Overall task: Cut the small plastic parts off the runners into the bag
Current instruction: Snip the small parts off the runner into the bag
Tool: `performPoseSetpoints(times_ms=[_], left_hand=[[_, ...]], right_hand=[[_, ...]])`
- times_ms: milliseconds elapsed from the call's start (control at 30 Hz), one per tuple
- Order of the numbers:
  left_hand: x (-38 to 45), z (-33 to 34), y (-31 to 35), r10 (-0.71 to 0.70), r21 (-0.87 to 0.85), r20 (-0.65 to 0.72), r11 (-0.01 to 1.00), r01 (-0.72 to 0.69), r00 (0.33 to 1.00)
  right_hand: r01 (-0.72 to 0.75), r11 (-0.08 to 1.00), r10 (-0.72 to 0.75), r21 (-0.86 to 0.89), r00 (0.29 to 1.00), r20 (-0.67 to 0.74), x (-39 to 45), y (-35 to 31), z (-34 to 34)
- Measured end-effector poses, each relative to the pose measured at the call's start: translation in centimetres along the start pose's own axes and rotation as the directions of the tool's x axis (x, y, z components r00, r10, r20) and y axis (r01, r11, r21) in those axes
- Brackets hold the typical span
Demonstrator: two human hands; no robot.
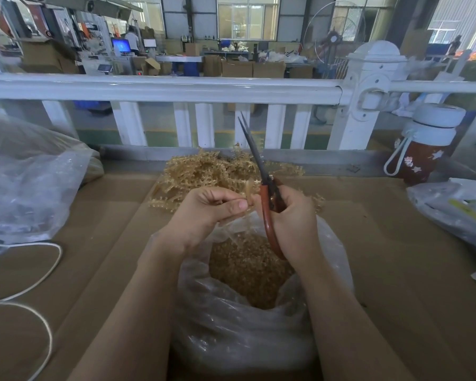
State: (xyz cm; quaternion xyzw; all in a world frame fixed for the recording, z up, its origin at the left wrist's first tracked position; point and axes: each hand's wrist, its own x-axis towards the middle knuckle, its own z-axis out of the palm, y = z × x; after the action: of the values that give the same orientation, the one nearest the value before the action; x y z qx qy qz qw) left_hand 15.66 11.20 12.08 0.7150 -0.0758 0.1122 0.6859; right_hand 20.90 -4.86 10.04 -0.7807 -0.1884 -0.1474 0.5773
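Head view: a runner (250, 191) is pinched by the left hand (206, 213) above the bag (231, 320), scissors (261, 182) gripped by the right hand (294, 218). Bag partly filled with cut parts (248, 270); runner pile (212, 171) beyond the bag is left.

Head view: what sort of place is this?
Probably a factory floor: stacked cardboard boxes and work stations beyond a white railing, and a bench with a pile of moulded runners being trimmed with scissors.
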Motion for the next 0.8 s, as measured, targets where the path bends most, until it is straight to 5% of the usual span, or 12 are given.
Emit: performPoseSetpoints(times_ms=[167,267,433,667,800], left_hand=[[0.0,0.0,-0.1,-0.005,-0.112,-0.036,0.994,0.001,0.999],[-0.1,0.4,-0.1,-0.023,-0.136,0.026,0.99,0.027,0.999],[0.0,0.3,-0.2,-0.1,-0.23,-0.115,0.971,0.071,0.988],[0.4,0.1,-0.3,-0.158,-0.376,-0.272,0.925,0.047,0.949],[0.5,-0.4,-0.4,-0.135,-0.348,-0.315,0.937,0.018,0.94]], right_hand=[[-0.085,0.994,0.087,0.062,0.996,-0.031,0.3,0.6,-0.1],[-0.089,0.994,0.089,-0.067,0.996,-0.003,0.4,1.0,0.0],[-0.081,0.993,0.076,-0.09,0.995,-0.058,0.2,0.6,0.1],[0.24,0.947,-0.274,-0.212,0.95,-0.149,-1.0,-0.1,-0.1],[0.278,0.943,-0.312,-0.183,0.93,-0.195,-1.1,-0.5,-0.3]])
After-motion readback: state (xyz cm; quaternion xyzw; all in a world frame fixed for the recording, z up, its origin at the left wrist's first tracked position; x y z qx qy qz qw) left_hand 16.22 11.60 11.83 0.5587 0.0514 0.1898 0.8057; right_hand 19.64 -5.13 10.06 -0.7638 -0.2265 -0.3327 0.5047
